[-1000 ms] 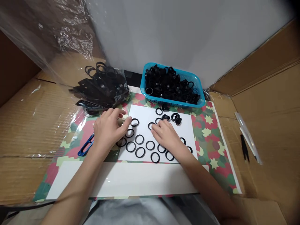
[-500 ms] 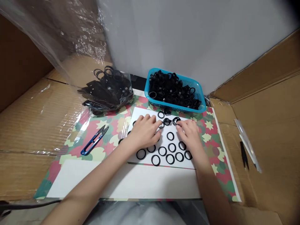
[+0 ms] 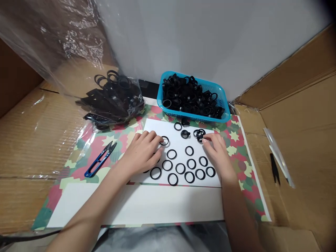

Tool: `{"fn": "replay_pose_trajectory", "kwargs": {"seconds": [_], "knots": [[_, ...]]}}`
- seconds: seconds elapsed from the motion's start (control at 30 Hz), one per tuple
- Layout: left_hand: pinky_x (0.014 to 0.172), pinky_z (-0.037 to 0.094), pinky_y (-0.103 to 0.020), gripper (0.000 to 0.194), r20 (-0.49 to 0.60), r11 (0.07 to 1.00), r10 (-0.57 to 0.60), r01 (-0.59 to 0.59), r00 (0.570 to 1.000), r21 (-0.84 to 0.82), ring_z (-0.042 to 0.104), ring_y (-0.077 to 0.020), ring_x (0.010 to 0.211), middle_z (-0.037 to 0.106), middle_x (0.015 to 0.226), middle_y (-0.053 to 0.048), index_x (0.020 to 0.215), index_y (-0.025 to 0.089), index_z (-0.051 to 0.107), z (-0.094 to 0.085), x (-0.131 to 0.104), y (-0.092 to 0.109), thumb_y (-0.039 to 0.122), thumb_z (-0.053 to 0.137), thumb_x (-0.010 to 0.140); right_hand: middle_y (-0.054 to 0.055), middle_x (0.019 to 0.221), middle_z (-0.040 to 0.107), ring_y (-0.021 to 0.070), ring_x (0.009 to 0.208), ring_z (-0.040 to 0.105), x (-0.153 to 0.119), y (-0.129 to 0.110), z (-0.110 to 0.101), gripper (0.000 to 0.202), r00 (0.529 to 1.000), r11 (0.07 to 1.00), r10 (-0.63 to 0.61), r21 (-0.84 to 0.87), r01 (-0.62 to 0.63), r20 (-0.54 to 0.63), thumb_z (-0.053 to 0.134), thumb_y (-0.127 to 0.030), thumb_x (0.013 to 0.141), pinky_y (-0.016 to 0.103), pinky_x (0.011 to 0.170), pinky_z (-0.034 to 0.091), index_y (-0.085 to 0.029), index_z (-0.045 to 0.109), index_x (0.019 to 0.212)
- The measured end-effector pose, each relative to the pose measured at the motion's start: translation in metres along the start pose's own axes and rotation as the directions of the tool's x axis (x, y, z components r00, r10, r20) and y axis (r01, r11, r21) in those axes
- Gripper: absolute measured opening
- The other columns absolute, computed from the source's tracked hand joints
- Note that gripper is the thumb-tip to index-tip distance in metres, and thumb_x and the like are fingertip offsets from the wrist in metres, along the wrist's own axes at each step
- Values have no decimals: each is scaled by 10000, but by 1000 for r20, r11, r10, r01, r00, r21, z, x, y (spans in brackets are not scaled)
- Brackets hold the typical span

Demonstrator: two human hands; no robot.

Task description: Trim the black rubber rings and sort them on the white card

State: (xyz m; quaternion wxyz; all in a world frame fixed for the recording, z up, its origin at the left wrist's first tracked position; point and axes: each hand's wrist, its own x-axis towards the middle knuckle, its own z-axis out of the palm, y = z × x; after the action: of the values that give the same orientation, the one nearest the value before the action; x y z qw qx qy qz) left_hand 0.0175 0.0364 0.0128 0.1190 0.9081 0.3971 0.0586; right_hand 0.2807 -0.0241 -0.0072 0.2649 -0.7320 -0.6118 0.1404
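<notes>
Black rings lie spread over a white sheet (image 3: 181,141). My left hand (image 3: 143,152) rests palm down over the sheet's left side, fingers extended and thumb apart. Its index fingertip touches the edge of one flat ring (image 3: 165,144), and other rings are partly hidden beneath the hand. On the right, my right hand (image 3: 216,148) pinches a black ring (image 3: 200,139) between thumb and index finger, at the near side of a small cluster of rings (image 3: 200,132). Between the hands, a ring with a tab-like piece (image 3: 185,134) sits near the sheet's upper part.
A blue plastic basket (image 3: 226,117) full of black rings stands behind the sheet. Back left is a clear bag (image 3: 112,101) of black parts. Blue thread snips (image 3: 99,160) lie left; black tweezers (image 3: 274,169) lie far right. Cardboard walls (image 3: 301,122) enclose the sides.
My left hand has moved left, away from the tabbed ring, with a ring at its fingertip. My right hand stays by the cluster, where more rings now show. The view has shifted slightly.
</notes>
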Motion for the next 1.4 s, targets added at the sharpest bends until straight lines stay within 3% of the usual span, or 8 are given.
{"fn": "replay_pose_trajectory", "kwargs": {"seconds": [0.27,0.4,0.53,0.83,1.0,1.1,1.27,1.4], "knots": [[769,336,-405,266,4,996,18,-18,1000,-82,467,-247,873,526,994,-77,1078,228,548,5,-10,-9,311,382,887,53,1014,525,241,1047,456,-7,10,-5,228,988,994,94,40,-100,122,432,-433,878,398,922,364,-265,563,959],[766,329,-397,292,-88,995,-52,44,995,-90,461,-252,884,521,1016,-86,1107,215,526,1,-13,-21,356,403,883,49,918,539,239,971,473,-3,16,-3,214,984,995,93,10,-96,152,412,-407,883,393,881,368,-251,554,845],[771,326,-399,346,-79,993,-61,52,995,-105,451,-251,882,503,1016,-85,1162,213,506,5,-11,-22,369,433,862,41,837,558,227,895,483,0,17,-2,228,983,996,88,-4,-89,159,388,-388,890,373,829,372,-240,530,791],[774,327,-423,364,-91,994,-81,74,993,-80,441,-255,878,488,1006,-82,1192,225,505,17,0,-12,379,416,875,20,720,546,178,741,517,0,29,-7,243,999,997,19,-71,-16,46,393,-350,886,293,686,391,-225,504,710],[772,325,-425,324,-81,994,-75,68,994,-86,443,-263,900,492,1017,-79,1142,244,542,19,1,-12,376,418,873,46,747,578,191,738,515,-3,37,-19,223,985,972,-123,-215,95,-119,420,-328,877,317,711,396,-223,534,717],[775,325,-429,307,-95,994,-83,75,992,-86,448,-259,889,492,1000,-76,1111,243,559,20,2,-11,376,417,874,68,746,587,213,742,511,-4,38,-25,244,972,957,-106,-287,42,-210,418,-347,868,354,736,392,-216,558,718],[779,327,-429,305,-93,994,-69,61,993,-94,454,-264,908,492,984,-75,1113,237,555,20,1,-11,376,434,870,28,794,619,198,797,550,-2,46,-26,236,974,975,219,55,-216,-64,450,-386,842,324,718,407,-225,593,747],[770,328,-428,294,-101,993,-79,70,992,-92,452,-259,891,497,992,-76,1091,231,564,19,-1,-11,376,434,869,15,730,614,156,712,552,0,56,-22,204,905,801,420,440,-406,71,550,-396,770,278,646,432,-209,614,719]]}}
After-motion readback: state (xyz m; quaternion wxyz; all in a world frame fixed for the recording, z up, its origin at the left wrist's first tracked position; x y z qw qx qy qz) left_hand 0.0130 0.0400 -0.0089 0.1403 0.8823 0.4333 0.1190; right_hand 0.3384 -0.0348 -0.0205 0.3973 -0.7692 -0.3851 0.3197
